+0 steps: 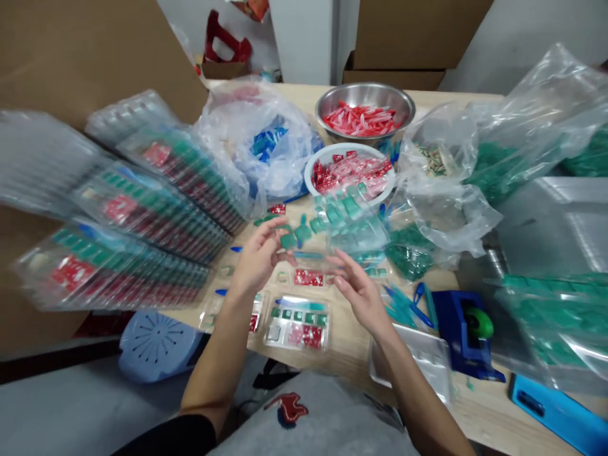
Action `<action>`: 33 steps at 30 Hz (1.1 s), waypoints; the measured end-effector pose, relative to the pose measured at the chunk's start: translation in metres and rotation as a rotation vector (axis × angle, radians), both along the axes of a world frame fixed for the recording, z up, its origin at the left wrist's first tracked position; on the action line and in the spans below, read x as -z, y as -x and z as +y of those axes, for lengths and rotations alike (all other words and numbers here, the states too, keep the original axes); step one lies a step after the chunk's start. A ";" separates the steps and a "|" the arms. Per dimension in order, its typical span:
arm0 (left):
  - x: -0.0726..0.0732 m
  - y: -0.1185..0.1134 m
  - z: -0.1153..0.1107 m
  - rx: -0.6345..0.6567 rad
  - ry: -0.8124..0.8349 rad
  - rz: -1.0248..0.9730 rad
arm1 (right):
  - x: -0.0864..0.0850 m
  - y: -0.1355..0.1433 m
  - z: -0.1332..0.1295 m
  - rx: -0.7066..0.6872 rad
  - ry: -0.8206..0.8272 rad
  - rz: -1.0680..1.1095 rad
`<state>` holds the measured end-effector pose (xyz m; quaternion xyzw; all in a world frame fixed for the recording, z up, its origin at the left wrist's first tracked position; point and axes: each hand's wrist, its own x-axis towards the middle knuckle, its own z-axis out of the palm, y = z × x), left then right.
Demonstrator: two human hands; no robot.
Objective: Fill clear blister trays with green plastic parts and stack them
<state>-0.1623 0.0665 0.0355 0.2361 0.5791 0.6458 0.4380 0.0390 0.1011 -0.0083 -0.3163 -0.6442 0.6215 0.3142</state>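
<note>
My left hand (259,256) is curled, with its thumb and fingers at the near end of a strip of translucent green squares (303,233). The strip slants up to the right toward the bowl. To the right, my right hand (358,291) has its fingers apart over a clear blister tray beside a red dotted packet (308,277). A blue stick lies in that tray, between my hands. Closer to me sits a filled blister tray (297,323) with a blue stick, green squares and a red packet. Another tray is partly behind my left forearm.
Filled blister packs (142,209) stand in rows at left. Behind are a steel bowl (365,133) of red sticks, a white bowl (311,174) of red packets and plastic bags. At right are a blue tape dispenser (463,335), a clear bin and a blue phone (560,411).
</note>
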 end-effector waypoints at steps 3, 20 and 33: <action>0.013 -0.016 -0.045 0.224 0.101 -0.137 | 0.001 0.015 0.003 -0.144 0.113 0.083; 0.109 0.042 -0.212 -0.713 0.076 0.127 | 0.052 0.166 -0.014 -0.817 0.024 -0.304; 0.135 0.051 -0.213 -0.641 0.624 0.574 | 0.051 0.190 -0.050 -0.694 -0.651 -0.621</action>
